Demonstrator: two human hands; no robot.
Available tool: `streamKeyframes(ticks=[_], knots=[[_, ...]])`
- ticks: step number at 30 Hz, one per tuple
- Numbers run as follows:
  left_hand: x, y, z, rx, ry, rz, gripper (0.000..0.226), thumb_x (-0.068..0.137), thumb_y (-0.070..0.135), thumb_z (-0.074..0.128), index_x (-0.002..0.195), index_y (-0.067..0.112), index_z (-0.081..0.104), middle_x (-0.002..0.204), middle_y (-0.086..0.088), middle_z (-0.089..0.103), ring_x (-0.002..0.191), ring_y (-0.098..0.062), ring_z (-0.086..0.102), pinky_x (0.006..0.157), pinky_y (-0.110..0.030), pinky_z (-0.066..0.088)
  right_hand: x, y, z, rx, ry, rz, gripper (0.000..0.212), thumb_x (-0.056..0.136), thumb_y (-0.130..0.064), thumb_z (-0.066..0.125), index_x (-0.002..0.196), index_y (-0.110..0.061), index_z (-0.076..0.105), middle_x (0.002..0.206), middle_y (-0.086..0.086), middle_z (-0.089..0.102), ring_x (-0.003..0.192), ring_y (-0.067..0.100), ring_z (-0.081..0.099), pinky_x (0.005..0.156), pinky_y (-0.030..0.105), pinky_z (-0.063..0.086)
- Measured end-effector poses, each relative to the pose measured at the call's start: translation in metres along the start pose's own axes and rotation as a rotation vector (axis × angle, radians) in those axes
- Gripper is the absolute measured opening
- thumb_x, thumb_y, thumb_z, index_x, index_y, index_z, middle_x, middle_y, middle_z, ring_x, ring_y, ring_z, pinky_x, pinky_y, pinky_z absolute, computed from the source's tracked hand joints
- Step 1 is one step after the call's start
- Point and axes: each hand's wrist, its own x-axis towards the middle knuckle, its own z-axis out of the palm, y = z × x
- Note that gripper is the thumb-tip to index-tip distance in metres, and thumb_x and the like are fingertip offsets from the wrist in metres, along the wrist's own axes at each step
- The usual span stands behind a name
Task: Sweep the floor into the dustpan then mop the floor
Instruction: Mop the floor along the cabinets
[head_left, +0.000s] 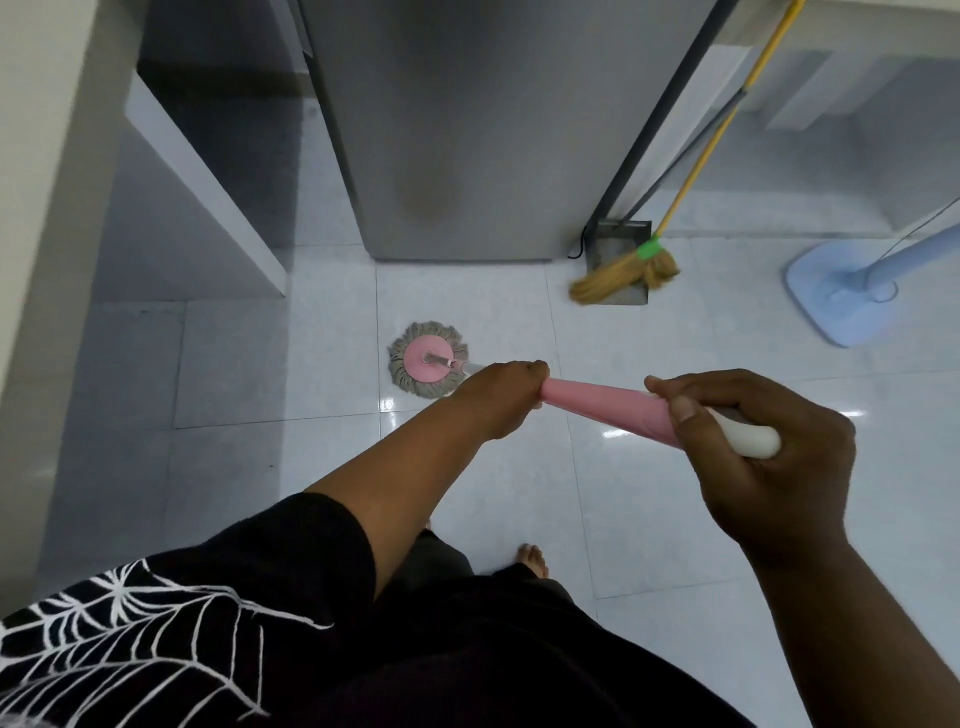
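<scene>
One mop is in use: its round mop head (428, 359), a smooth pink plastic disc ringed by shaggy grey-beige cotton strands, lies flat on the glossy white tiled floor (623, 519), just in front of the tall grey metal fridge (467, 130). The tapered pink mop handle (597, 402) slants up from it towards the person and ends in a rounded white plastic cap (753, 441). Two hands are clenched round this handle: the left hand (498, 397) grasps the narrow lower part near the head, and the right hand (763, 452) wraps the thick upper end, thumb laid along the pink sleeve. One straw broom with a yellow stick and green band (618, 275) leans against the fridge's right edge, its bristles splayed over one flat grey metal dustpan (621, 236) standing on the floor beside that corner. One pale blue plastic fan base (831, 296), square with rounded corners, sits further right, well apart from the mop. To the left a white panel edge (208, 182) juts out, with a shadowed gap between it and the fridge. Open tiles spread between the mop head, the broom and one bare foot (532, 558) below.
</scene>
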Motion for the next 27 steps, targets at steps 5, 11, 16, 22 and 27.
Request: streamKeyframes(ticks=[5, 11, 16, 22, 27], knots=[[-0.013, -0.037, 0.003, -0.043, 0.025, -0.063, 0.008, 0.091, 0.01, 0.047, 0.087, 0.016, 0.042, 0.084, 0.0, 0.056, 0.071, -0.022, 0.051, 0.055, -0.032, 0.034, 0.0, -0.014, 0.023, -0.032, -0.164, 0.033, 0.021, 0.085, -0.028, 0.07, 0.096, -0.012, 0.077, 0.098, -0.005, 0.074, 0.092, 0.001, 0.067, 0.081, 0.014, 0.05], [-0.015, -0.062, 0.0, -0.061, 0.047, -0.062, 0.01, 0.09, 0.011, 0.047, 0.086, 0.017, 0.041, 0.083, 0.005, 0.052, 0.075, -0.024, 0.052, 0.062, -0.035, 0.043, 0.012, -0.036, 0.031, -0.176, -0.396, 0.083, 0.039, 0.08, -0.045, 0.071, 0.11, -0.02, 0.074, 0.106, -0.011, 0.072, 0.098, 0.003, 0.063, 0.086, 0.004, 0.041], [-0.011, -0.072, 0.001, -0.01, -0.017, -0.043, 0.005, 0.092, 0.009, 0.048, 0.093, 0.013, 0.045, 0.093, 0.0, 0.059, 0.076, -0.022, 0.052, 0.063, -0.033, 0.045, 0.018, -0.045, 0.043, -0.504, -0.662, 0.02, 0.021, 0.094, -0.036, 0.057, 0.107, -0.022, 0.066, 0.088, -0.005, 0.068, 0.07, 0.013, 0.059, 0.06, 0.023, 0.04], [-0.01, -0.085, 0.009, 0.024, -0.062, -0.122, 0.008, 0.092, 0.008, 0.05, 0.099, 0.009, 0.046, 0.1, -0.01, 0.058, 0.086, -0.03, 0.057, 0.074, -0.042, 0.052, 0.007, -0.04, 0.073, -0.724, -0.837, -0.022, 0.042, 0.089, -0.046, 0.063, 0.12, -0.021, 0.052, 0.101, -0.002, 0.065, 0.08, 0.016, 0.062, 0.067, 0.025, 0.038], [-0.01, -0.096, 0.021, -0.066, -0.089, -0.194, 0.036, 0.094, 0.017, 0.057, 0.128, 0.011, 0.048, 0.13, -0.009, 0.052, 0.111, -0.03, 0.056, 0.091, -0.044, 0.05, -0.006, -0.03, 0.09, -0.745, -0.903, -0.105, 0.05, 0.091, -0.026, 0.06, 0.137, -0.016, 0.043, 0.107, 0.002, 0.061, 0.084, 0.017, 0.061, 0.071, 0.026, 0.044]])
